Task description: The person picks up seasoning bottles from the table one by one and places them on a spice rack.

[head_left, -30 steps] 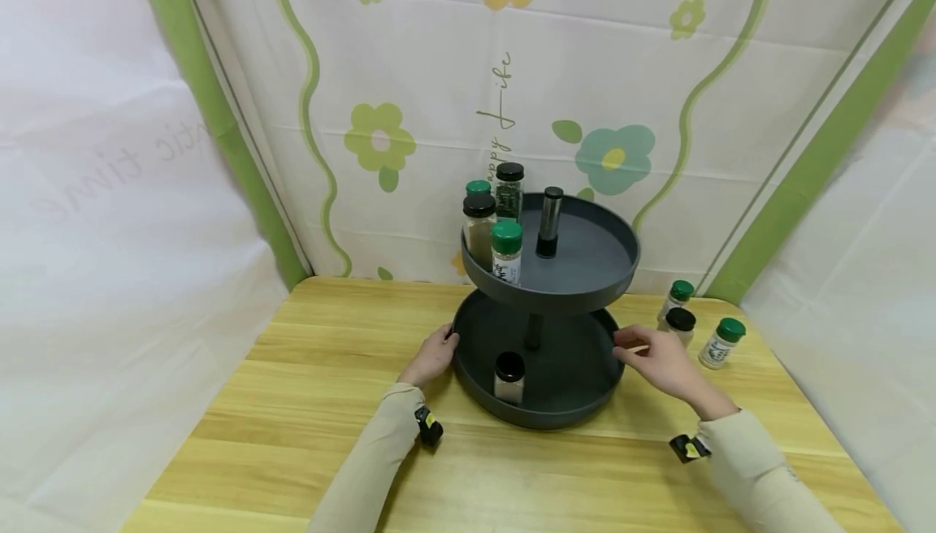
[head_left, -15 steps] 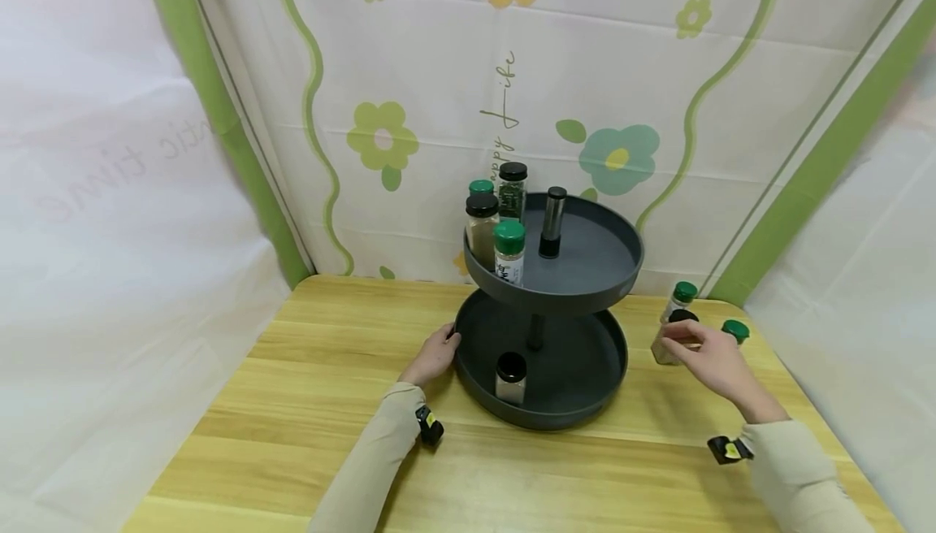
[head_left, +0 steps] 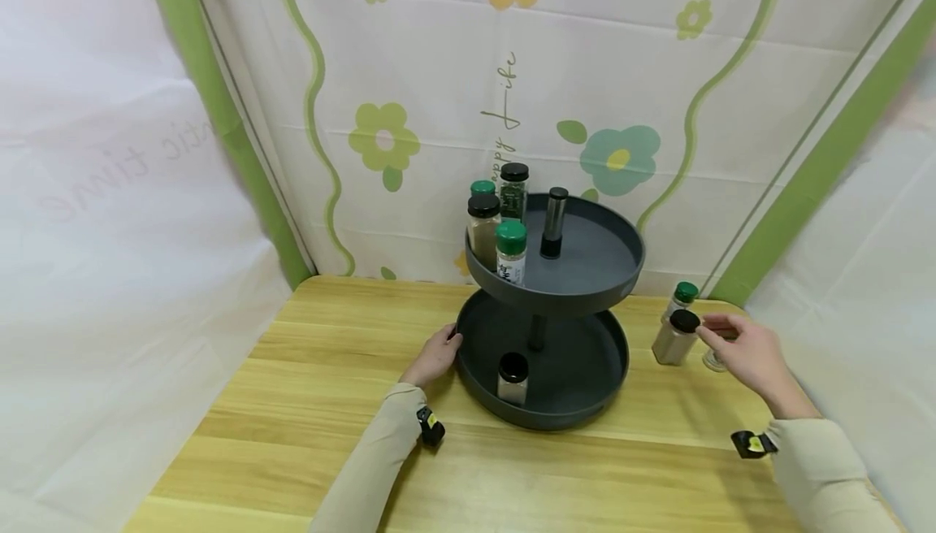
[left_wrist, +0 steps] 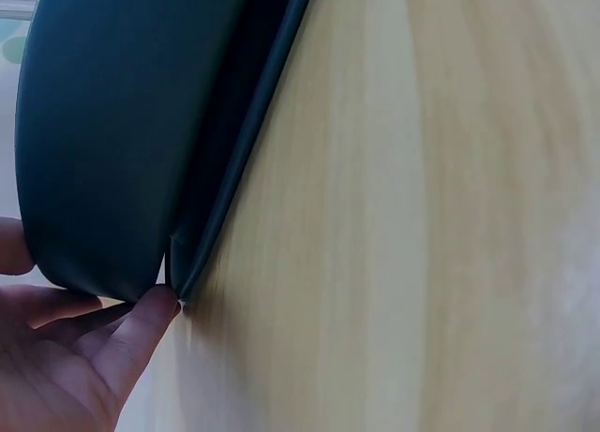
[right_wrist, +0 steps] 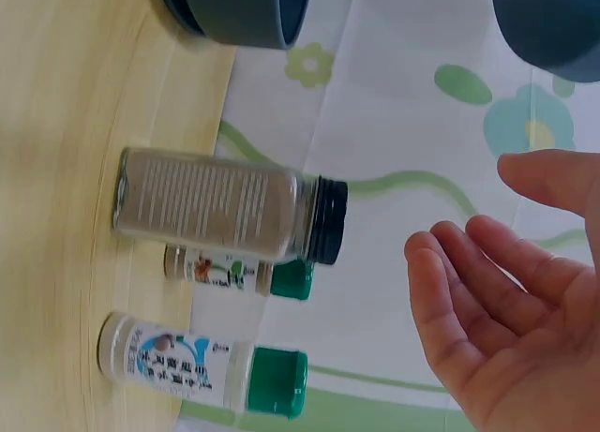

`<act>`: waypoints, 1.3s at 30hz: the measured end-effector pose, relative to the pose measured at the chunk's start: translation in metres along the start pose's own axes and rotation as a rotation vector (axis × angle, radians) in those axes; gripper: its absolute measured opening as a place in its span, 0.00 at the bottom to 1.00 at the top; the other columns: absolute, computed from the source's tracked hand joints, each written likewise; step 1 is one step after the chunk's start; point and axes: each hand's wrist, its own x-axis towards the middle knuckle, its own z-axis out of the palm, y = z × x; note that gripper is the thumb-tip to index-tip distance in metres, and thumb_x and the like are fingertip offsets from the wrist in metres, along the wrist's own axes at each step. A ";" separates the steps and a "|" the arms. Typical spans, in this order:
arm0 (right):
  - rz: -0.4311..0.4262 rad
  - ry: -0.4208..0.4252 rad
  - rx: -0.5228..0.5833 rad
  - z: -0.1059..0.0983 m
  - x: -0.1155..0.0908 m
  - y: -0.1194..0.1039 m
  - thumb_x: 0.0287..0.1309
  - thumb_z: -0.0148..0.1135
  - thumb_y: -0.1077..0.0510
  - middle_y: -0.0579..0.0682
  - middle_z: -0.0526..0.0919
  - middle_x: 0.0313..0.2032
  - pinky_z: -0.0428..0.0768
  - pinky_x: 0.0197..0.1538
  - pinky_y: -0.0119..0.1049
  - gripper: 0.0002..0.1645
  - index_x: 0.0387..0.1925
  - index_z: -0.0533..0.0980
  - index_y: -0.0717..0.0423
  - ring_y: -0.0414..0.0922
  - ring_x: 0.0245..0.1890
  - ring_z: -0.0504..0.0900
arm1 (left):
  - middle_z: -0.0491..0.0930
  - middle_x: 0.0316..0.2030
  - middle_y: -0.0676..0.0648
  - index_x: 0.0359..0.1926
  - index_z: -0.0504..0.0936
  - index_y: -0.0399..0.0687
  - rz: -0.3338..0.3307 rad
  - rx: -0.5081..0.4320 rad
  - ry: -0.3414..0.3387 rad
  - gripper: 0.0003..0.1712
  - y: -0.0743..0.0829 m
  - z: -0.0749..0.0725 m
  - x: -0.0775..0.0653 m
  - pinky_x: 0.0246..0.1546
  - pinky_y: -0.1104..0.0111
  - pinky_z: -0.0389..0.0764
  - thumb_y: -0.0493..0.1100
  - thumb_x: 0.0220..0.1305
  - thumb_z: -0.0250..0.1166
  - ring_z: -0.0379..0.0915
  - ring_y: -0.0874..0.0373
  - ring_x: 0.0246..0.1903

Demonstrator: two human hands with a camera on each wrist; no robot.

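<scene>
My left hand (head_left: 433, 358) holds the side of the lower tray of a dark grey two-tier turntable (head_left: 556, 297). In the left wrist view, the thumb (left_wrist: 150, 329) is at its base edge and fingertips meet the wall. Above the loose jars, my right hand (right_wrist: 506, 301) hovers with slightly bent fingers and nothing in it. Closest to it stands a black-capped glass spice jar (right_wrist: 216, 205) of beige powder. Two green-capped spice bottles stand near: one bottle (right_wrist: 183, 364) partly hidden behind the hand in the head view, another bottle (head_left: 682, 297) behind the black-capped jar.
On the upper tray, several jars cluster at the left, including a green-capped bottle (head_left: 510, 253) and a black-capped jar of dried herbs (head_left: 515, 192). One black-capped jar (head_left: 513, 380) stands on the lower tray's front. A flowered curtain (head_left: 439, 70) hangs behind the wooden table (head_left: 292, 411).
My right hand has left the lower tray's right rim and moved right, to above the loose jars. My left hand stays at the tray's left side.
</scene>
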 end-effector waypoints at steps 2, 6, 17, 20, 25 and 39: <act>0.011 0.007 -0.015 -0.003 0.000 0.004 0.66 0.56 0.51 0.67 0.80 0.44 0.75 0.30 0.27 0.25 0.51 0.74 0.70 0.61 0.42 0.78 | 0.60 0.66 0.34 0.69 0.58 0.33 0.003 0.001 -0.001 0.26 0.000 0.000 0.000 0.64 0.50 0.58 0.42 0.76 0.42 0.54 0.41 0.66; 0.028 0.016 -0.031 -0.007 0.001 0.010 0.66 0.54 0.50 0.67 0.80 0.44 0.78 0.34 0.40 0.26 0.51 0.73 0.71 0.62 0.42 0.78 | 0.60 0.66 0.33 0.69 0.58 0.32 0.005 -0.004 0.000 0.26 0.000 0.000 0.000 0.64 0.50 0.58 0.42 0.76 0.42 0.54 0.41 0.66; 0.117 0.039 -0.035 -0.009 0.000 0.034 0.66 0.53 0.48 0.72 0.75 0.47 0.72 0.39 0.57 0.33 0.57 0.67 0.75 0.66 0.43 0.75 | 0.60 0.66 0.34 0.69 0.57 0.33 0.001 -0.007 -0.003 0.27 0.000 0.000 -0.001 0.64 0.51 0.58 0.42 0.76 0.42 0.54 0.42 0.66; 0.130 0.047 -0.024 -0.007 0.000 0.039 0.65 0.54 0.50 0.74 0.73 0.49 0.71 0.41 0.59 0.34 0.58 0.65 0.77 0.68 0.45 0.72 | 0.60 0.66 0.34 0.69 0.57 0.33 0.003 -0.010 -0.001 0.27 0.000 0.000 -0.002 0.64 0.50 0.58 0.42 0.76 0.42 0.54 0.41 0.66; 0.150 0.081 -0.019 -0.004 0.000 0.050 0.64 0.55 0.52 0.76 0.68 0.52 0.68 0.45 0.62 0.34 0.59 0.64 0.78 0.69 0.49 0.67 | 0.61 0.66 0.34 0.69 0.58 0.33 0.003 0.000 0.002 0.27 -0.001 -0.001 -0.002 0.64 0.50 0.59 0.42 0.76 0.42 0.54 0.41 0.66; 0.243 0.038 -0.002 0.004 0.001 0.068 0.65 0.54 0.46 0.80 0.61 0.53 0.64 0.47 0.66 0.42 0.61 0.58 0.80 0.73 0.51 0.61 | 0.60 0.66 0.34 0.69 0.58 0.34 -0.003 -0.001 0.006 0.26 -0.001 0.000 -0.001 0.64 0.51 0.57 0.43 0.76 0.42 0.54 0.42 0.66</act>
